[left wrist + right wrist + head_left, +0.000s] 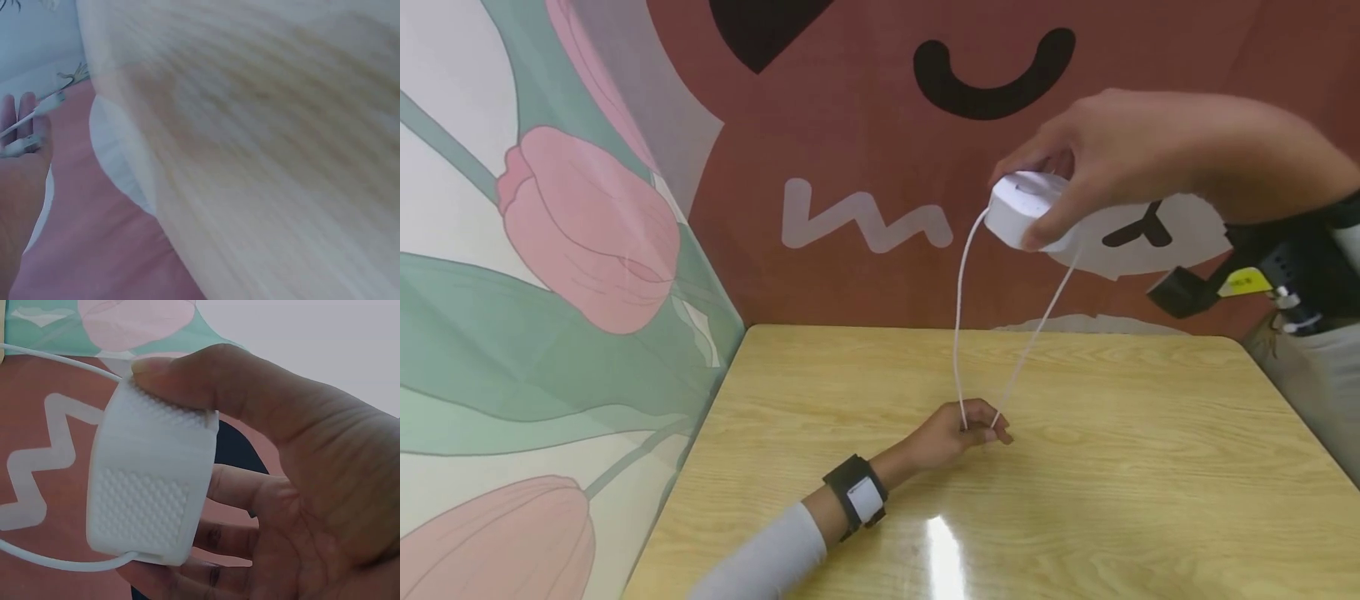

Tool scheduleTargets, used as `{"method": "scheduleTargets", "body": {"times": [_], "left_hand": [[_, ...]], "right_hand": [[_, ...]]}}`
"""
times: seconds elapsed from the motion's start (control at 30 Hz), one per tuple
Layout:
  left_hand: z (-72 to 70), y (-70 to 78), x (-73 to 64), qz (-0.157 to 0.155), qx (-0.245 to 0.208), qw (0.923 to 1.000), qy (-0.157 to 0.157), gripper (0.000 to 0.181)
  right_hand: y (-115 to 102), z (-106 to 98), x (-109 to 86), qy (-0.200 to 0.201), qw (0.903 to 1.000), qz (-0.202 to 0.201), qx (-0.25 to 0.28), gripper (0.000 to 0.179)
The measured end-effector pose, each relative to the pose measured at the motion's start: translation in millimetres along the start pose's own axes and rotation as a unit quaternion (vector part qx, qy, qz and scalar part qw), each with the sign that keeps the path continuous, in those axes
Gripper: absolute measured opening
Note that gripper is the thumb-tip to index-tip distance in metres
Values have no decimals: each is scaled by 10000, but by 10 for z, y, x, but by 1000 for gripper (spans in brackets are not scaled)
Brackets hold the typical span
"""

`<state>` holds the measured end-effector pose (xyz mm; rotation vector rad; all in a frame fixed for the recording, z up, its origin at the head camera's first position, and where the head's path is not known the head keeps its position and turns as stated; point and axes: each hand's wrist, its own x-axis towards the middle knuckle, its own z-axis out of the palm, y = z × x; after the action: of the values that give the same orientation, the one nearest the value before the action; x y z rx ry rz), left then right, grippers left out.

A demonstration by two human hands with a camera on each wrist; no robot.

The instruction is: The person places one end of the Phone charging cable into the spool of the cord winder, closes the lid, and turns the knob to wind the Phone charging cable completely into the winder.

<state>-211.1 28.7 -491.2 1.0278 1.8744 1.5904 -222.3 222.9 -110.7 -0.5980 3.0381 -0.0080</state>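
High on the right in the head view, my right hand [1138, 154] grips a white cable winder [1017, 218] between thumb and fingers. In the right wrist view this winder [150, 450] shows dimpled panels, with the thumb on one end and fingers round the other. White cable [957, 325] leaves it on two sides and runs down to my left hand [951, 435], low over the table. The left fingers hold both cable ends. At the left wrist view's edge, a white plug [50, 103] and a second plug [22, 147] lie at those fingers.
Underneath is a light wood-grain table [1120, 467] with rounded far corners. A red-brown printed backdrop [850, 283] stands behind it, and a tulip-patterned panel [587, 225] borders the left side. Black camera mounts are strapped to both wrists.
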Motion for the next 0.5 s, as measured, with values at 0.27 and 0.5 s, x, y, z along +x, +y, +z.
{"method": "scheduleTargets", "body": {"times": [0.27,0.5], "left_hand": [[40,-12,44,-117,125,9995,-265,13],[32,-82,-12,-117,802,9964,-236,11]], "right_hand": [[-94,-14,12,-129,9999,7,4,86],[-95,-8,19,-270,9996,20,17,88]]}}
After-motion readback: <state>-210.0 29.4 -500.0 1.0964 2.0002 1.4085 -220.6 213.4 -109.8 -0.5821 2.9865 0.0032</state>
